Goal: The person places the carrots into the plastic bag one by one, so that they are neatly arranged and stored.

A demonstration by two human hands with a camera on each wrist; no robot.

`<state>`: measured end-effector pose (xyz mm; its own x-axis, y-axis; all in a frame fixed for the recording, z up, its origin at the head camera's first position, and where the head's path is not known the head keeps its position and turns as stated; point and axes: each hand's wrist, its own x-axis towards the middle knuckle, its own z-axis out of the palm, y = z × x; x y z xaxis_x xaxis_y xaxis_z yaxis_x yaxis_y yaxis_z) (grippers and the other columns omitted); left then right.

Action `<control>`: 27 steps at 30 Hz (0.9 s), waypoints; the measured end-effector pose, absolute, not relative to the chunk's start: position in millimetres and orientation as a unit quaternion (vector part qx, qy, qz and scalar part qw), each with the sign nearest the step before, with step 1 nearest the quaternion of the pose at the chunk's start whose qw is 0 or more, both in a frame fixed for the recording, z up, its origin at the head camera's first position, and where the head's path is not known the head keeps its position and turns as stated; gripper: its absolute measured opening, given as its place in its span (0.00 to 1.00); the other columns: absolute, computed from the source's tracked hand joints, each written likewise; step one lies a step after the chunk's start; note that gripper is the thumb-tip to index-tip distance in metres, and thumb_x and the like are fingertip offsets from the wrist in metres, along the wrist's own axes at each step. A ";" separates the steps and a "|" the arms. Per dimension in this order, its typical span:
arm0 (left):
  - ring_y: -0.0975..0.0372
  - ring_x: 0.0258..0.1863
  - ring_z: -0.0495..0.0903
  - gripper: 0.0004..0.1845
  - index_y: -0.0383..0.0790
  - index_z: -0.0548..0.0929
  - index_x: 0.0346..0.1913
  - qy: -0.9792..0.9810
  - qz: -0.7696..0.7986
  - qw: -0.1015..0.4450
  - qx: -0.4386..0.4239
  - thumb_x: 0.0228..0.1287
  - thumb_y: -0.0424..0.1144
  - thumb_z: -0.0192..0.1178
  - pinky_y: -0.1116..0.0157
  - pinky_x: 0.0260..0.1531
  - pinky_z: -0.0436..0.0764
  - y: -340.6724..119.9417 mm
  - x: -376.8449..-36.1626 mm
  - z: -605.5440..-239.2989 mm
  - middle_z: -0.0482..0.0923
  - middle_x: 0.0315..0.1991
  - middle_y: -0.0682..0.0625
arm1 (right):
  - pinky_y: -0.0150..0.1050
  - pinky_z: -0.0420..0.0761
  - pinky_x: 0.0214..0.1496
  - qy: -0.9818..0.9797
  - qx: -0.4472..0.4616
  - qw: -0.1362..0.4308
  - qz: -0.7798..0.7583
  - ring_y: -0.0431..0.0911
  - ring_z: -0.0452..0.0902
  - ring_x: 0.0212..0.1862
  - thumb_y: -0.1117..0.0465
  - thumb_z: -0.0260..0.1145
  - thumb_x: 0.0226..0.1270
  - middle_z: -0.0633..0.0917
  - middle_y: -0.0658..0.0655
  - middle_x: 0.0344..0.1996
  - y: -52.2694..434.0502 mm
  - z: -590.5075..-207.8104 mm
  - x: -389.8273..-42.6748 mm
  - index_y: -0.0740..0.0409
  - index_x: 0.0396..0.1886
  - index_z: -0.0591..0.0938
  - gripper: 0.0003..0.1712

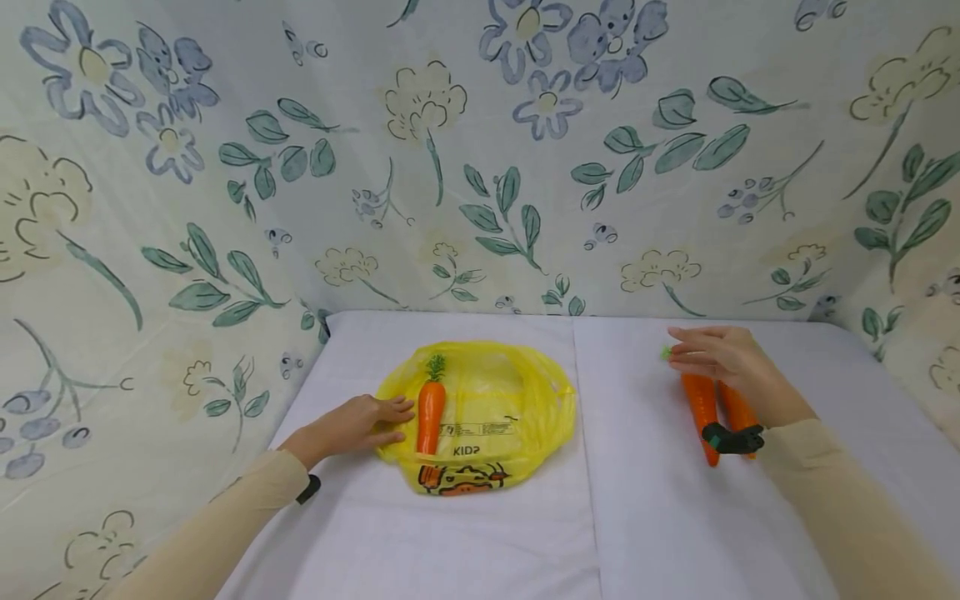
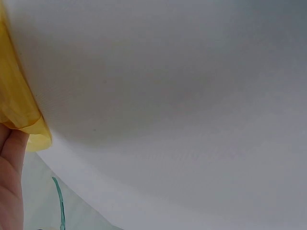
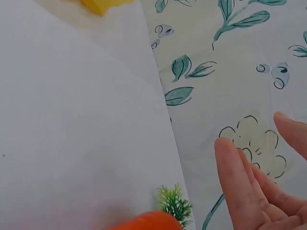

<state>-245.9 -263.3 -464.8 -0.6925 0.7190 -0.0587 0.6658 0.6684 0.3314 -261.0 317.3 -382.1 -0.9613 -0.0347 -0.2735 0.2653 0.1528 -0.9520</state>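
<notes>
A yellow plastic bag (image 1: 480, 400) with a printed duck face lies spread on the white table in the head view. On it is an orange carrot (image 1: 431, 408) with a green top; its lower end is under the bag's front edge. My left hand (image 1: 360, 425) touches the bag's left edge, thumb and fingers apart. At the right, my right hand (image 1: 727, 362) is held over two carrots, partly hiding the left carrot (image 1: 701, 404) and the right carrot (image 1: 738, 407). The right wrist view has its fingers (image 3: 235, 182) extended, with nothing between them and the thumb.
The white-covered table (image 1: 525, 533) ends at a floral cloth (image 1: 480, 208) that hangs behind and along the sides. A fold line runs down the tabletop between the bag and the two carrots on the right.
</notes>
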 end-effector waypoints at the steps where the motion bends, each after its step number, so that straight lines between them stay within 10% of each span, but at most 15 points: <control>1: 0.52 0.69 0.68 0.28 0.39 0.79 0.65 0.908 0.144 0.092 0.382 0.70 0.52 0.61 0.47 0.66 0.68 -263.3 -246.0 -464.9 0.75 0.65 0.47 | 0.45 0.82 0.54 0.751 0.080 0.113 -0.645 0.42 0.86 0.41 0.49 0.70 0.68 0.77 0.58 0.50 322.0 -383.0 -260.6 0.71 0.74 0.59 0.47; 9: 0.53 0.69 0.68 0.26 0.38 0.79 0.64 0.906 0.149 0.089 0.386 0.70 0.50 0.63 0.48 0.66 0.67 -262.9 -245.5 -462.6 0.76 0.64 0.48 | 0.39 0.82 0.55 0.798 0.044 0.101 -0.593 0.39 0.84 0.47 0.44 0.63 0.73 0.82 0.40 0.46 361.9 -387.8 -246.8 0.59 0.71 0.71 0.35; 13: 0.52 0.69 0.68 0.26 0.37 0.79 0.64 0.906 0.152 0.089 0.385 0.70 0.49 0.63 0.48 0.66 0.67 -262.1 -245.0 -460.9 0.75 0.64 0.47 | 0.52 0.74 0.65 0.812 0.028 0.098 -0.574 0.37 0.83 0.49 0.43 0.59 0.75 0.82 0.36 0.47 381.4 -389.8 -238.7 0.43 0.67 0.78 0.25; 21: 0.53 0.69 0.69 0.26 0.38 0.79 0.64 0.908 0.146 0.085 0.384 0.69 0.50 0.63 0.49 0.66 0.67 -262.3 -245.0 -462.3 0.75 0.65 0.46 | 0.34 0.85 0.42 0.762 0.072 0.090 -0.637 0.37 0.85 0.41 0.50 0.64 0.73 0.83 0.33 0.39 409.9 -400.4 -238.5 0.34 0.49 0.88 0.10; 27: 0.53 0.69 0.69 0.27 0.38 0.79 0.64 0.907 0.148 0.084 0.385 0.70 0.51 0.62 0.49 0.66 0.68 -263.1 -245.2 -464.1 0.74 0.65 0.46 | 0.34 0.84 0.43 0.821 0.098 0.073 -0.557 0.31 0.80 0.39 0.40 0.61 0.72 0.79 0.35 0.44 426.0 -408.8 -234.1 0.50 0.70 0.74 0.33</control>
<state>-245.2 -263.1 -464.1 -0.6895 0.7233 -0.0378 0.6738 0.6597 0.3327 -234.1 426.0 -408.8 -0.9703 0.0786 -0.2288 0.2417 0.3596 -0.9013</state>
